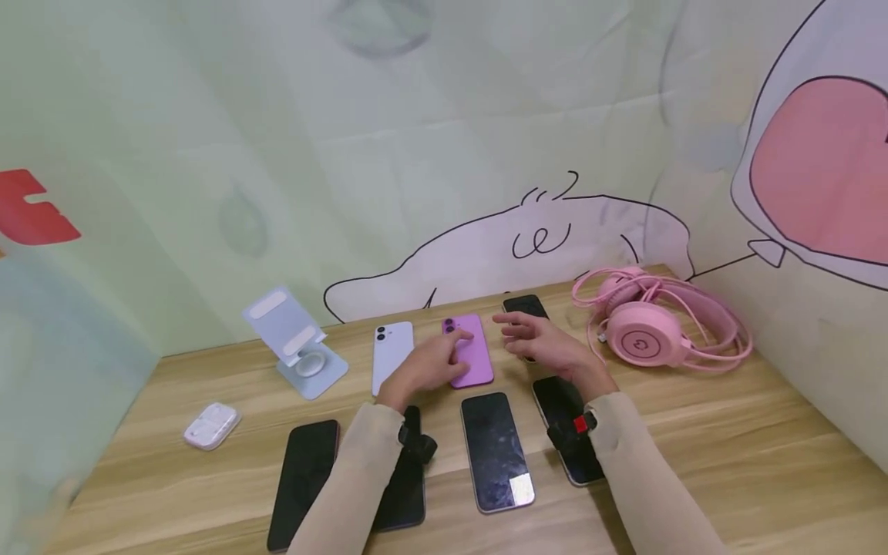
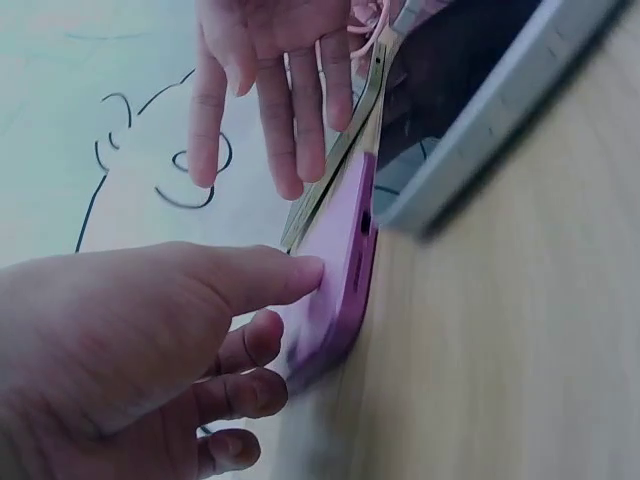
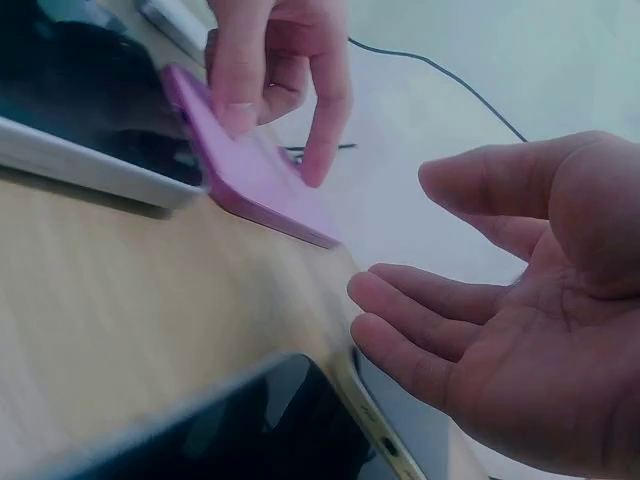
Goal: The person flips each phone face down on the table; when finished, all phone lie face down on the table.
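Observation:
A purple smartphone (image 1: 475,362) lies back-up on the wooden table, camera end away from me. My left hand (image 1: 432,362) is over its left side; the thumb and index finger (image 3: 328,120) touch or nearly touch its back, while the other fingers bend loosely. My right hand (image 1: 551,347) hovers to the right with fingers spread and nothing in it. Just beyond it lies a dark-screened phone (image 1: 525,306), partly covered by the hand. Under the right wrist is another black-screened phone (image 1: 557,397). A white phone (image 1: 392,351) lies back-up left of the purple one.
Nearer me lie a silver-edged phone (image 1: 496,447), a black phone (image 1: 409,493) partly under the left forearm, and another black phone (image 1: 305,470). Left are a blue folding phone stand (image 1: 284,320) and a small white case (image 1: 212,425). Pink headphones (image 1: 645,335) rest at right by the printed backdrop (image 1: 388,193).

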### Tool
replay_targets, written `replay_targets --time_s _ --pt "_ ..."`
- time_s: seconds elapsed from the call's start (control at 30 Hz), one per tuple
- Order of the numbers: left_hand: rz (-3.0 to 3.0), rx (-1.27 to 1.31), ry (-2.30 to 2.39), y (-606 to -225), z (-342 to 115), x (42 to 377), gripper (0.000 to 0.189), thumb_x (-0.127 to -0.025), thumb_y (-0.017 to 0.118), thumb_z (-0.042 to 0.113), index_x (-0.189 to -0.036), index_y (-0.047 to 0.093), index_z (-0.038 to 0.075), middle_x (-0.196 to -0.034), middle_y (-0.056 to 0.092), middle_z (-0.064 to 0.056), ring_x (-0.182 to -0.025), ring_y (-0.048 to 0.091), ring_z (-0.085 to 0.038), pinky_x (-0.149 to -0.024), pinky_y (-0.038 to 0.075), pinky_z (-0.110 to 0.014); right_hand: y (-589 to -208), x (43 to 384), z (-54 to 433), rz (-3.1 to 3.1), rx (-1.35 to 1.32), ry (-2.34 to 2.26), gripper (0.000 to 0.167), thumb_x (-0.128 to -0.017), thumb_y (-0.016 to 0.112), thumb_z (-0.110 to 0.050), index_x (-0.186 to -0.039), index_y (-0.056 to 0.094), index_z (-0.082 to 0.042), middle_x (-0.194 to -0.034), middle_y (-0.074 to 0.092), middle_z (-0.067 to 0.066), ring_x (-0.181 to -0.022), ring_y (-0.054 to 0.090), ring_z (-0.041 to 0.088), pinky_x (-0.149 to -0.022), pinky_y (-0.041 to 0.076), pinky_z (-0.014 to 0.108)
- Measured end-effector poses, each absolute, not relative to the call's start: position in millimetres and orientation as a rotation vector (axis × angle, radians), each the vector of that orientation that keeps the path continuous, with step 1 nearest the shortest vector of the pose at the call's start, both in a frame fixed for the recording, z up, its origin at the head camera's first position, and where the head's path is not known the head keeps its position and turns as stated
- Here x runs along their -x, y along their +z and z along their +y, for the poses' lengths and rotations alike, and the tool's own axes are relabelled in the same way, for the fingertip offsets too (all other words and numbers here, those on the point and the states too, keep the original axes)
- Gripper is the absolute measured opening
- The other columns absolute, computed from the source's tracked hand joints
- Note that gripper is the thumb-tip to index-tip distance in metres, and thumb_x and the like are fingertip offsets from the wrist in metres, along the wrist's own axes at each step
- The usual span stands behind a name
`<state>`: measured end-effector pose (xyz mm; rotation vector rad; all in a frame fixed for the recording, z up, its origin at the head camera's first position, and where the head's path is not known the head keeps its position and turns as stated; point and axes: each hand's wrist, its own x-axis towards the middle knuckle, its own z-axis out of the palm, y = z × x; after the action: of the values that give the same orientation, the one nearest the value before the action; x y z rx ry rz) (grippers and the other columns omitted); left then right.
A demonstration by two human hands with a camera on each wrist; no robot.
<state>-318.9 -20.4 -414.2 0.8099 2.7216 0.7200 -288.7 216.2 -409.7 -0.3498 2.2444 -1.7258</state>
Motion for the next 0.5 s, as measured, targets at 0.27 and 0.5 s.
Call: replay_targets --time_s 0.27,0.5 --pt "2.708 -0.949 0.641 -412.2 12.9 321.0 0.056 -0.092 0.069 0.013 -0.144 0.050 0.011 -0.076 0.055 0.002 -0.068 0.054 -0.012 -0.066 0.044 -0.029 -405.7 287.1 242.6 2.305 0.266 -1.740 0.054 -0.100 0.050 -0.003 -0.152 0.037 -0.004 -0.152 0.035 0.030 -0.143 0.032 0.043 -0.113 0.027 0.058" --pt "2.654 -0.953 0.695 -411.6 43.2 323.1 0.060 -0.093 0.069 0.020 -0.148 0.046 0.014 -0.082 0.060 0.002 -0.068 0.056 -0.011 -0.064 0.046 -0.027 -405.2 290.1 262.8 2.363 0.163 -1.734 0.053 -0.099 0.051 -0.002 -0.151 0.041 -0.005 -0.150 0.038 0.031 -0.139 0.037 0.045 -0.113 0.029 0.057"
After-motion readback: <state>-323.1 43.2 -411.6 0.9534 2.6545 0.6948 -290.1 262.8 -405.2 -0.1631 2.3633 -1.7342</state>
